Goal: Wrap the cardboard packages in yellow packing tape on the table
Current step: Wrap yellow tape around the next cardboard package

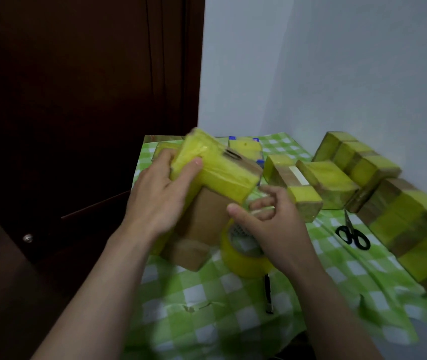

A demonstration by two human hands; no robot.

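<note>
A cardboard package (207, 216), its upper part covered in yellow tape and its lower part bare brown, stands tilted above the table's left side. My left hand (160, 193) grips its taped top end, thumb on the near face. My right hand (269, 219) holds the roll of yellow packing tape (243, 253) just right of the package, fingers curled into the roll's core. A short stretch of tape seems to run from the roll up to the package, blurred.
Several taped packages lie at the back and right: (295, 188), (355, 159), (415, 229), (246, 149). Black scissors (353, 235) lie right of the roll. A dark pen-like tool (268, 294) rests on the green checked tablecloth (207, 307). A dark door stands left.
</note>
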